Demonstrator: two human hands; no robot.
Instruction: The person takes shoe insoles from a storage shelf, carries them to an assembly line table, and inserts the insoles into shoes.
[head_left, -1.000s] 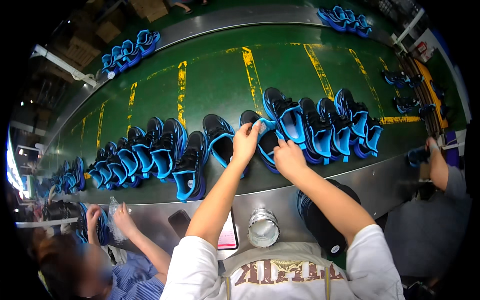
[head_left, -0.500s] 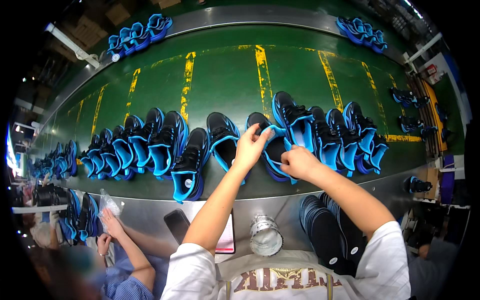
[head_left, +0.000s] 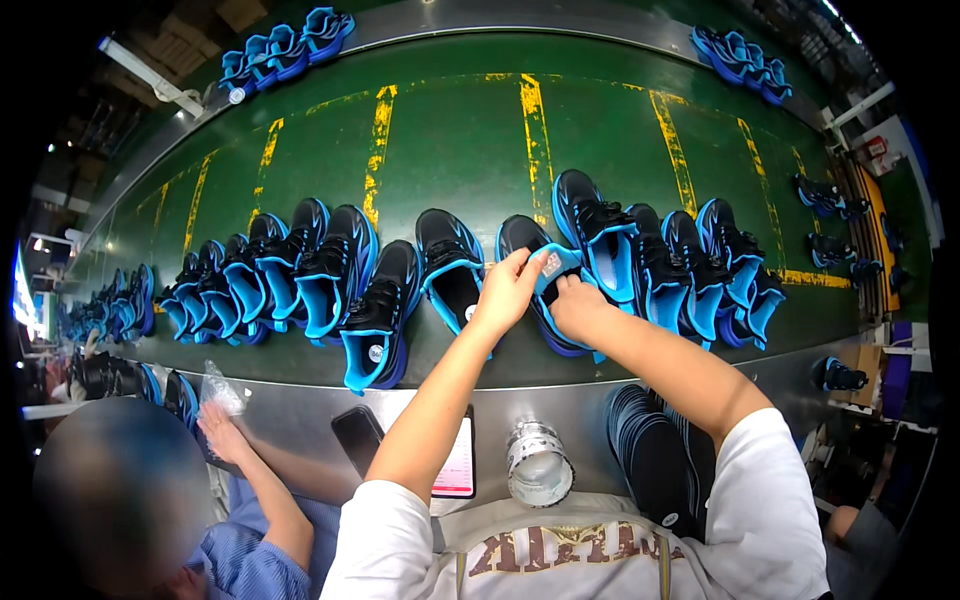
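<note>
Shirt (head_left: 560, 552): white, large brown lettering across the front.
Insoles (head_left: 655, 460): dark stack on the steel desk (head_left: 300, 402), a round white sticker (head_left: 670, 520) at the near end.
Jar (head_left: 540, 467): clear, near the lit phone (head_left: 460, 460), whose screen text is too small to read.
Right hand (head_left: 583, 308): fingers bent into the opening of the shoe (head_left: 521, 235); whether they grip anything cannot be told.
Left hand (head_left: 507, 292): thumb and fingers pinched together on the blue tongue (head_left: 566, 258).
Shoe: on the green belt (head_left: 450, 140), toe pointing away, between two similar ones.
Handling: probably light, with a soft collar and tongue, a stiffer, grippier sole, little to break; heel or sole sides seem the surest hold, the tongue merely a pull point.
Label (head_left: 551, 264): small pale print on the tongue, too fine to make out.
Far shoes (head_left: 288, 52): blue and black, grouped on the far steel rim.
</note>
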